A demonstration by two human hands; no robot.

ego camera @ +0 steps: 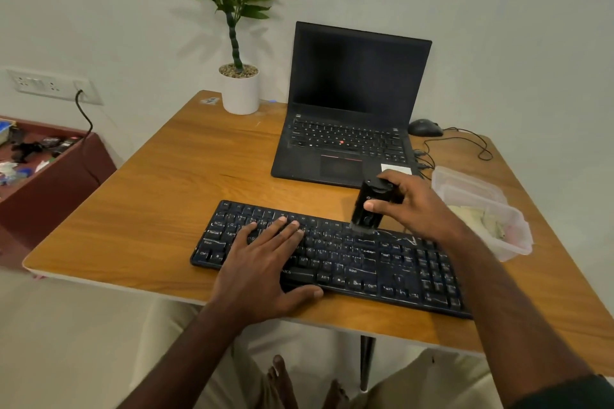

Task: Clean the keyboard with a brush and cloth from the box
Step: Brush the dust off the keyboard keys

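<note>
The keyboard (332, 256) lies flat on the worktop (166, 183), close to its near edge and just in front of the laptop (352, 106). The brush (367, 206), a stubby black block, stands nearly upright with its bristles down on the keyboard's upper key rows, right of centre. The right hand (415, 206) grips it, fingers (388, 183) curled over the top and the thumb pressed against its near face. The left hand (265, 262) lies flat and open on the keyboard's left half, fingers straight across the keys and thumb at the front edge, apparently pinning it down. To the right of the keyboard sits the box (485, 212), clear plastic and lidless, with a pale cloth (478, 216) inside. Brushing looks under way, and the cloth step is not yet begun. The risks: a hard stroke could push the keyboard toward the near edge if the left hand lifts; pressure on the bristles could catch and pop a keycap; dust swept backward would land on the laptop's own keys; a wide sweep rightward could knock the box.
</note>
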